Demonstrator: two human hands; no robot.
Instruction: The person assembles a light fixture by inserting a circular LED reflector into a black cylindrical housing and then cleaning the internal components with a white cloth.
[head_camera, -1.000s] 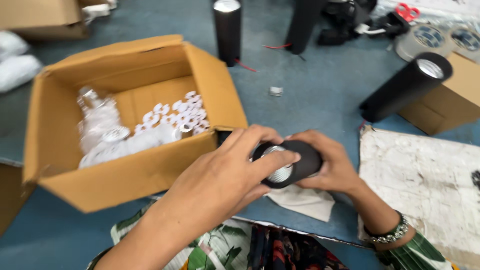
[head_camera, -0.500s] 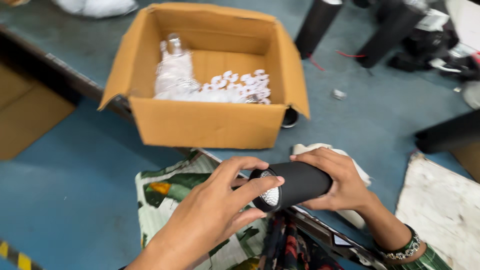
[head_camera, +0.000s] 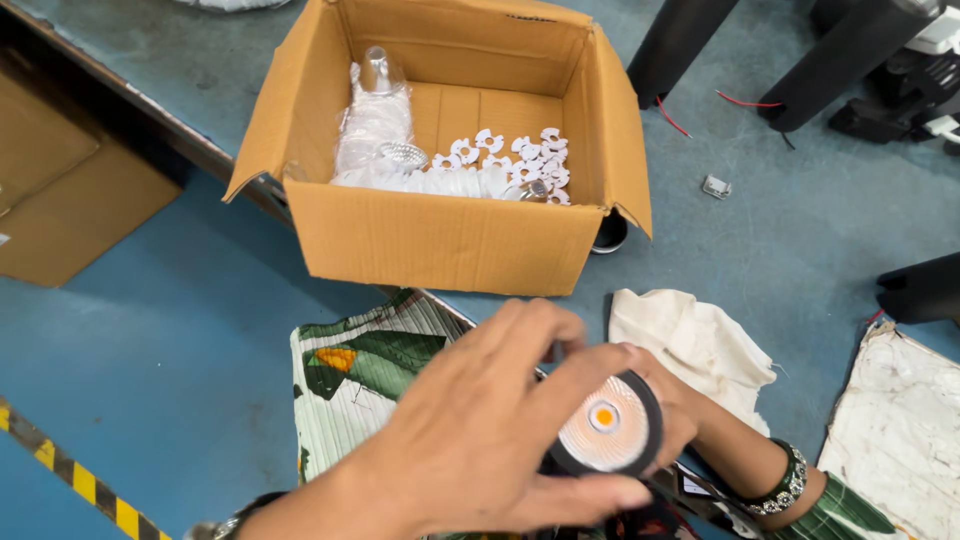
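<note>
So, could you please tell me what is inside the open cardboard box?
Inside the cardboard box lie small white plastic rings and clear lenses in plastic wrap. Its front wall hides whatever lies lower down.

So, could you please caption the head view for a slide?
Both hands hold a black lamp near an open cardboard box.

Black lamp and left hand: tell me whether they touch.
Touching. The head view shows the left hand with fingers wrapped around the rim of the black lamp, thumb under it.
</note>
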